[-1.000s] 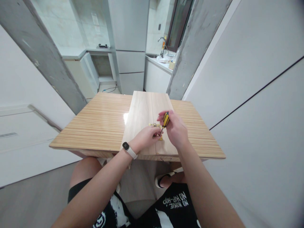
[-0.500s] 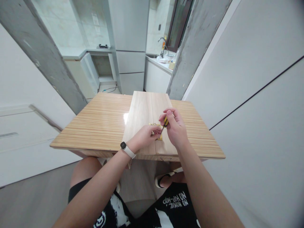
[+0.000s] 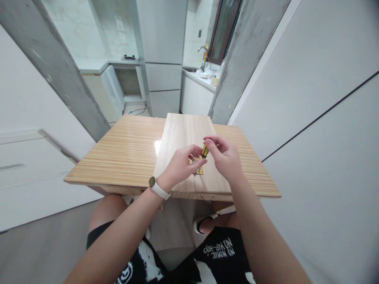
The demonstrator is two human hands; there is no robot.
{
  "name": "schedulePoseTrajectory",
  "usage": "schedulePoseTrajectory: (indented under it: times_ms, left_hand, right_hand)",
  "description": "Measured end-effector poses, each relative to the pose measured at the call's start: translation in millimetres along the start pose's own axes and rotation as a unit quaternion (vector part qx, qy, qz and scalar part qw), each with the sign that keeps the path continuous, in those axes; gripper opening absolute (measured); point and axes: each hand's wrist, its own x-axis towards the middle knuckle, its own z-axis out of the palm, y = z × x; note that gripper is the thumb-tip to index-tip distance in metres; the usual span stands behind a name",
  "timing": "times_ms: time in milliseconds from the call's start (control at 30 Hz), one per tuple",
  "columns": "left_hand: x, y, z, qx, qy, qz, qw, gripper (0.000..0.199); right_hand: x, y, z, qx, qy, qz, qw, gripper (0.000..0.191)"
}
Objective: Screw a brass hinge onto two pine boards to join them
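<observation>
My right hand is closed on the handle of a yellow-and-black screwdriver, which tilts down to the left. Beside its lower end is my left hand, thumb and fingers apart around it; whether they touch it is hard to see. Below the left fingers lies a brass-coloured hinge, partly covered by that hand. It sits over the seam between two pale wooden boards laid side by side.
The boards rest on a striped wooden table close to my legs. A grey wall edge stands beyond on the right. Further back are a fridge and a counter with a sink tap.
The screwdriver has come up off the hinge and its shaft no longer shows. My left hand has opened from its pinch at the hinge and risen towards the screwdriver.
</observation>
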Motion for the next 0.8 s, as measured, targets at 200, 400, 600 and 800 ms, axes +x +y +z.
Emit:
schedulePoseTrajectory:
  times_ms: [200, 400, 600, 800]
  left_hand:
    - [8, 10, 8.0, -0.008, 0.045, 0.0, 0.999, 0.015]
    - [9, 9, 12.0, -0.015, 0.048, 0.005, 0.999, 0.02]
    - [9, 8, 10.8, -0.037, 0.04, -0.005, 0.999, 0.015]
    - [10, 8, 8.6, -0.071, 0.01, -0.019, 0.997, 0.012]
  right_hand:
    - [-2, -10, 1, -0.073, 0.03, -0.009, 0.997, 0.019]
    - [-4, -13, 1, -0.11, 0.054, -0.016, 0.992, 0.028]
    - [-5, -13, -8, -0.126, -0.006, -0.033, 0.992, 0.025]
    - [-5, -16, -19, -0.112, -0.081, -0.038, 0.99, 0.03]
